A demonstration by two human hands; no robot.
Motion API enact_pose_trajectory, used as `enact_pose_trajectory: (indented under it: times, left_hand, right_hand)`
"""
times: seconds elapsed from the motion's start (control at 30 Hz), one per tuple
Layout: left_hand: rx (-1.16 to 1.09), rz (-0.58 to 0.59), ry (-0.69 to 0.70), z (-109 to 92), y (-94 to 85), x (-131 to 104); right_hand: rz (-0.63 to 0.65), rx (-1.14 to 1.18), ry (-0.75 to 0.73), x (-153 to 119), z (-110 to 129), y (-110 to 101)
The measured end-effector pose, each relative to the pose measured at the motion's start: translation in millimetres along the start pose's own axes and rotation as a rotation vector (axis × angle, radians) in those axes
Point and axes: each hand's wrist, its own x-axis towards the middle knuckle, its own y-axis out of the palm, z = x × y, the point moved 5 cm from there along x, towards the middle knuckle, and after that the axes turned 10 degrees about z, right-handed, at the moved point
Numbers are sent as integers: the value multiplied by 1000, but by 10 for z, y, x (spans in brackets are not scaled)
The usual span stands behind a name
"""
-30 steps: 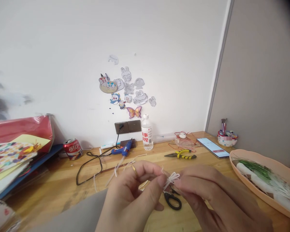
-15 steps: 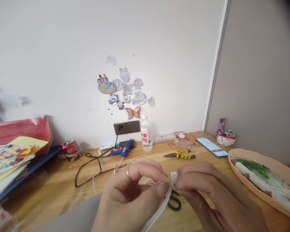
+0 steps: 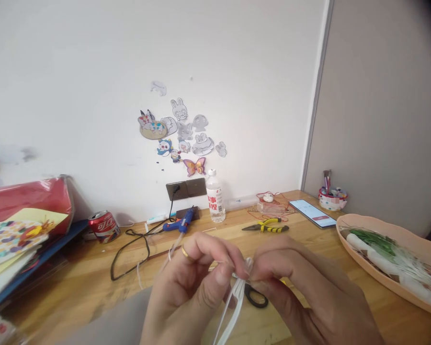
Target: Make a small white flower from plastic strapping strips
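A bundle of thin white strips (image 3: 238, 299) is gathered between my two hands and hangs down toward the bottom of the head view. My left hand (image 3: 197, 287), with a ring on one finger, pinches the bundle near its top. From the other side my right hand (image 3: 301, 287) has its thumb and fingers closed on the same spot. A fine thread seems to run at the left fingertips, though it is too small to make out well. Below the hands lie scissors with a black handle (image 3: 256, 298), partly hidden behind the strips and my right hand.
Behind my hands are yellow-black pliers (image 3: 267, 226), a blue glue gun (image 3: 179, 223) with its cable, and a water bottle (image 3: 215, 199). A red can (image 3: 103, 226) and papers stand left. At right are a phone (image 3: 312, 213) and a peach tray (image 3: 359, 254) of craft materials.
My left thumb has drawn back a little from the bundle, and the strips below have spread into separate strands. The whole view has shifted slightly.
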Motion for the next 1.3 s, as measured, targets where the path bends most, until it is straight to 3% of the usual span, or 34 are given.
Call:
enact_pose_trajectory:
  times: [0.23,0.53,0.67,0.77,1.0,1.17,1.3]
  left_hand:
    - [-49,41,-32,62,-11,-2]
    - [14,61,-6,36,-21,2]
    - [6,-31,97,-96,-79,8]
    - [-27,-6,126,-128,-43,19]
    - [-55,37,137,-37,54,14]
    - [42,-12,149,-49,21,10]
    - [77,41,110,-52,19,50]
  right_hand:
    - [102,-33,-5,-30,3,25]
    - [3,-74,5,-45,30,48]
    - [-20,-80,-54,-29,13,-23]
    - [-4,11,-11,30,-28,-21]
    - [129,467,120,53,-24,120]
    - [83,502,88,55,-28,66]
    - [103,533,133,68,-33,41]
